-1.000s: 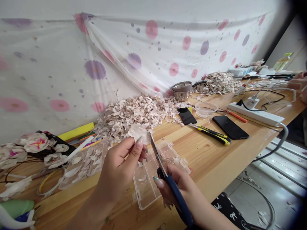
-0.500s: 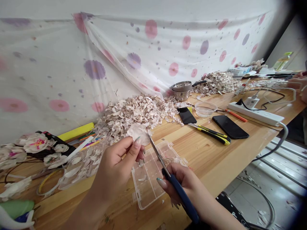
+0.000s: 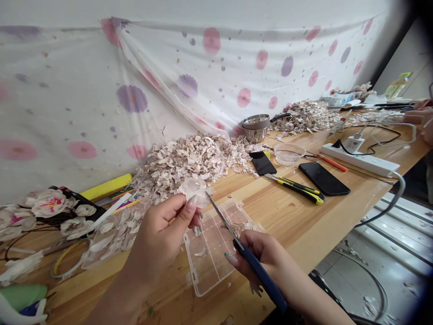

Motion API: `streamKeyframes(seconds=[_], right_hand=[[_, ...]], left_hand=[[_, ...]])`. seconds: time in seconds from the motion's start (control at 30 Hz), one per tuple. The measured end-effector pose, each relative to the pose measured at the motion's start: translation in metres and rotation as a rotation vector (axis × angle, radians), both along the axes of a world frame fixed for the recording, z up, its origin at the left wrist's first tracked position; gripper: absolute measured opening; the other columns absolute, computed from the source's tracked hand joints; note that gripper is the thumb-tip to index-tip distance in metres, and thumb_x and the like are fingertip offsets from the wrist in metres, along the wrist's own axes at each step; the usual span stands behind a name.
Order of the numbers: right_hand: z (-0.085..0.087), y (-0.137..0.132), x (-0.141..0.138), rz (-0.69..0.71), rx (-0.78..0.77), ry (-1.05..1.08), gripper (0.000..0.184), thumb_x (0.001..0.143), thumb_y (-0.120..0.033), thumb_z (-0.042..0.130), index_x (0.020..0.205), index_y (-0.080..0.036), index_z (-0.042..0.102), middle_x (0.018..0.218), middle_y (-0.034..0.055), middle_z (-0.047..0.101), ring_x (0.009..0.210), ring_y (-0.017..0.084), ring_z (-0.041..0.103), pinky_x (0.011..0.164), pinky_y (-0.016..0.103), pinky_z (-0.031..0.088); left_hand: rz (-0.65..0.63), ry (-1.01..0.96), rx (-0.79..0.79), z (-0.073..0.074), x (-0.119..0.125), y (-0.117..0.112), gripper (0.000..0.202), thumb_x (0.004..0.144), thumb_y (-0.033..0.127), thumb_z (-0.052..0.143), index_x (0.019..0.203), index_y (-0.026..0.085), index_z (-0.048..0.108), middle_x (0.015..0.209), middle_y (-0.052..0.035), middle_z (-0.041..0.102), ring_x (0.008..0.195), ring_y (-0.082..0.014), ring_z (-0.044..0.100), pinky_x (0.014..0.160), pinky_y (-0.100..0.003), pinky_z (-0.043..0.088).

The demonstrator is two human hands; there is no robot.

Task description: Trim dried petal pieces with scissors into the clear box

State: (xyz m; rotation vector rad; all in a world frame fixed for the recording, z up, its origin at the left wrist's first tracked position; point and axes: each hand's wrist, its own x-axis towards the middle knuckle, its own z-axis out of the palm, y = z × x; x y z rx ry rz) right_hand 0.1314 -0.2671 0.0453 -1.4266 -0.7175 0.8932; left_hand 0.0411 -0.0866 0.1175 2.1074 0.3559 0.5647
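Between the thumb and fingers of my left hand (image 3: 169,223) is a thin, pale, translucent petal-like piece (image 3: 192,190), pinched at its lower edge. My right hand (image 3: 264,262) is closed around the dark blue handles of a pair of scissors (image 3: 252,259). The blades point up and left, and their tips are right by the piece's right edge; they look closed or nearly so. Beneath both hands lies a clear divided plastic box (image 3: 206,275), with small scraps in it. Behind the held piece rises a heap of pale, dry petal-like pieces (image 3: 189,158).
Right of the heap are two dark phones (image 3: 324,178), yellow-black utility knives (image 3: 297,187), a clear round dish (image 3: 289,153), metal bowls (image 3: 256,128) and a white power strip (image 3: 360,159). Pale flowers (image 3: 50,203) lie at left. Another person's hand (image 3: 424,115) shows at far right.
My right hand and the scissors have shifted slightly right and down, the tips drawing a little away from the piece. My left hand still pinches it, moved slightly left.
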Motion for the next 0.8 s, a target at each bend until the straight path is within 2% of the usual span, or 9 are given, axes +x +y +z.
streamKeyframes(seconds=[0.13,0.3,0.5,0.57,0.63,0.73,0.8], right_hand=[[0.002,-0.001,0.000,-0.011,-0.013,0.004,0.043,0.071,-0.048,0.075,0.066,-0.020,0.043,0.055,-0.0073,0.040,0.043,0.006,0.038,0.039,0.018,0.027],[0.000,0.000,-0.003,-0.019,-0.016,0.049,0.047,0.068,-0.050,0.077,0.065,-0.020,0.042,0.053,-0.0077,0.040,0.043,0.006,0.038,0.038,0.018,0.026],[-0.024,0.008,-0.007,-0.061,0.299,0.150,0.050,0.078,-0.069,0.056,0.072,-0.021,0.042,0.050,-0.0071,0.041,0.040,0.007,0.035,0.040,0.020,0.035],[-0.029,0.008,-0.011,-0.041,0.344,0.104,0.051,0.080,-0.071,0.051,0.079,-0.020,0.044,0.058,-0.0044,0.043,0.048,0.009,0.039,0.047,0.023,0.040],[-0.028,0.007,-0.017,0.012,0.324,0.022,0.050,0.083,-0.069,0.047,0.090,-0.020,0.047,0.073,0.0005,0.047,0.062,0.013,0.044,0.061,0.027,0.045],[-0.021,0.008,-0.028,0.096,0.264,-0.022,0.048,0.087,-0.067,0.043,0.099,-0.021,0.045,0.091,0.0053,0.046,0.081,0.017,0.044,0.080,0.032,0.043],[-0.014,0.011,-0.034,0.124,0.272,0.023,0.048,0.087,-0.067,0.042,0.100,-0.021,0.042,0.093,0.0055,0.044,0.082,0.017,0.042,0.081,0.032,0.041]], left_hand=[[-0.005,-0.011,0.036,0.001,0.001,0.000,0.030,0.091,0.043,0.053,0.074,0.021,0.063,0.070,0.0017,0.063,0.069,-0.0115,0.057,0.063,-0.019,0.046],[0.075,-0.113,0.035,0.005,0.001,-0.004,0.028,0.089,0.040,0.056,0.070,0.021,0.061,0.066,0.0031,0.061,0.065,-0.0099,0.055,0.061,-0.016,0.045],[0.134,-0.117,0.011,0.002,0.003,-0.001,0.026,0.087,0.043,0.060,0.073,0.020,0.061,0.067,0.0024,0.061,0.064,-0.0106,0.055,0.061,-0.019,0.045],[0.148,-0.102,0.013,-0.002,0.005,0.001,0.026,0.085,0.045,0.061,0.077,0.020,0.061,0.069,0.0022,0.062,0.064,-0.0113,0.055,0.059,-0.020,0.045],[0.155,-0.100,0.007,-0.005,0.005,0.002,0.026,0.084,0.046,0.062,0.081,0.021,0.062,0.069,0.0022,0.062,0.063,-0.0120,0.056,0.059,-0.021,0.045],[0.155,-0.091,0.007,-0.005,0.005,0.000,0.027,0.085,0.046,0.061,0.083,0.020,0.062,0.069,0.0016,0.062,0.063,-0.0131,0.057,0.058,-0.022,0.044],[0.145,-0.071,0.019,-0.004,0.005,-0.004,0.027,0.085,0.046,0.061,0.083,0.019,0.062,0.069,0.0011,0.063,0.063,-0.0135,0.057,0.058,-0.022,0.044]])
